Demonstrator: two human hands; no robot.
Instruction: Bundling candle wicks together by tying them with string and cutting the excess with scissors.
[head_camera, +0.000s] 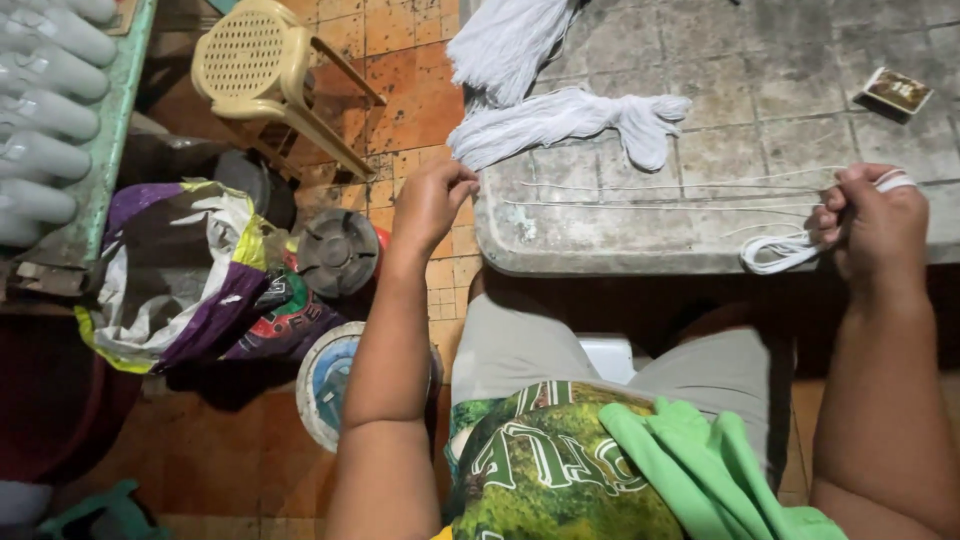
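My left hand (430, 200) is at the table's left front corner, fingers pinched on the ends of thin white strings (660, 190) that stretch taut across the worn grey table (600, 255). My right hand (875, 220) grips the other ends in a closed fist, with a small coil of white string (775, 252) hanging from it and a loop wound over one finger. Just beyond the strings lies a bundle of white yarn (570, 120), tied in the middle. A second white bundle (505, 40) lies farther back.
A small printed box (897, 90) sits on the table's far right. To the left stand a cream plastic chair (265, 70), a colourful sack (180, 270), round lids (338, 252) and a green shelf holding pale bottles (50, 100). A green cloth (700, 470) lies on my lap.
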